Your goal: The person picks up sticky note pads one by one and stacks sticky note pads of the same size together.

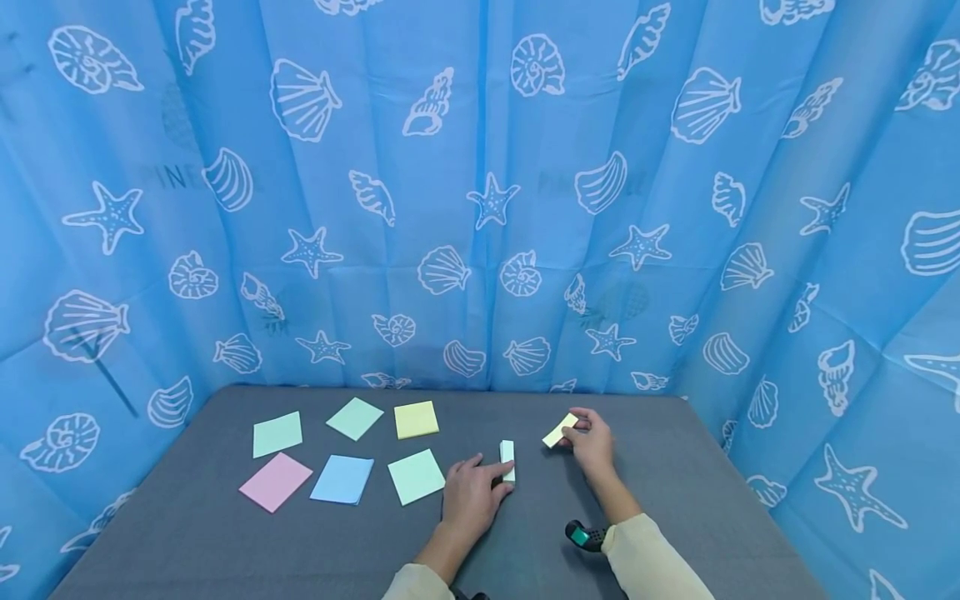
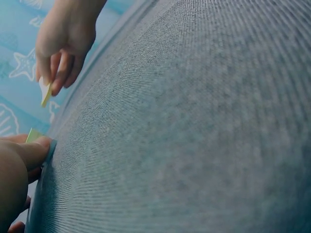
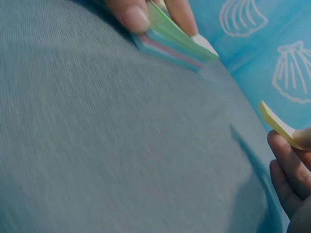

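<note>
My left hand (image 1: 471,498) grips a stack of narrow sticky note pads (image 1: 507,452) on the table, with the index finger lying across it. Seen from the right wrist, this stack (image 3: 177,36) has a light green top with blue and pink layers beneath. To its right, my right hand (image 1: 596,446) pinches a narrow yellow sticky note pad (image 1: 557,432) between thumb and fingers. The right wrist view shows this yellow pad (image 3: 278,124) raised above the table, its face pale.
Left of the hands, square sticky note pads lie in two rows on the grey table (image 1: 555,533): green (image 1: 277,434), green (image 1: 355,418) and yellow (image 1: 416,420) behind, pink (image 1: 275,482), blue (image 1: 342,479) and green (image 1: 416,477) in front. A blue shell-print curtain (image 1: 487,308) hangs behind.
</note>
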The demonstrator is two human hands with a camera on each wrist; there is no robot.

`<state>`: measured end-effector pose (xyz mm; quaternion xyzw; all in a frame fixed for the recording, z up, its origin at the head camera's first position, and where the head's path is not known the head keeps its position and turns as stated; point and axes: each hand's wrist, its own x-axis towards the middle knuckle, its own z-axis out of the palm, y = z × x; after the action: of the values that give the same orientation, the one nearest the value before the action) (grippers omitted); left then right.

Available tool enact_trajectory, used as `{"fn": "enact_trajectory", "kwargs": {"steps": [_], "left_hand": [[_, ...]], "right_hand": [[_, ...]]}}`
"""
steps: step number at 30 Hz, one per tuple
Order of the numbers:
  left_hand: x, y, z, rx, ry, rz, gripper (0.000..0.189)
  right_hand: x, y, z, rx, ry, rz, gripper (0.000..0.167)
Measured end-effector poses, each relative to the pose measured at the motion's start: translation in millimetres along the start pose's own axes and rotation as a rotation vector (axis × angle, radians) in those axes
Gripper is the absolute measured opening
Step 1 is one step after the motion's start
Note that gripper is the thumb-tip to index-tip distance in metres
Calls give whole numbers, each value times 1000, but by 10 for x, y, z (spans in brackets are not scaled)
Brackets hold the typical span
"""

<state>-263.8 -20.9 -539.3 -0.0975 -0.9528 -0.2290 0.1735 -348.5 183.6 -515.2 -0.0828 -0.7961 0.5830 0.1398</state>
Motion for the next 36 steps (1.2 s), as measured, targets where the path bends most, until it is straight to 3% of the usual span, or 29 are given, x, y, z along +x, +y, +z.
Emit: {"fn": "enact_trajectory", "kwargs": {"steps": [10,13,21,27,36], "left_hand": [[1,-7,9,-2,1,0,37],[9,0,-2,-6,-11,-1,36],[25,23,-24,-4,-34,1,35],[36,8,-26,-1,-33,12,34],[48,4,-57,-45,-29,8,38]], "right_hand": [[-131,-81,343,174,-67,-11,35],[-154,-101,423,181,-76,-22,34],[-183,-138,531,-26,-82,-112,33],[-187,-156,566,-110,-107,-185,32],[-212,-179,558,-196,-226,-275,27]]}}
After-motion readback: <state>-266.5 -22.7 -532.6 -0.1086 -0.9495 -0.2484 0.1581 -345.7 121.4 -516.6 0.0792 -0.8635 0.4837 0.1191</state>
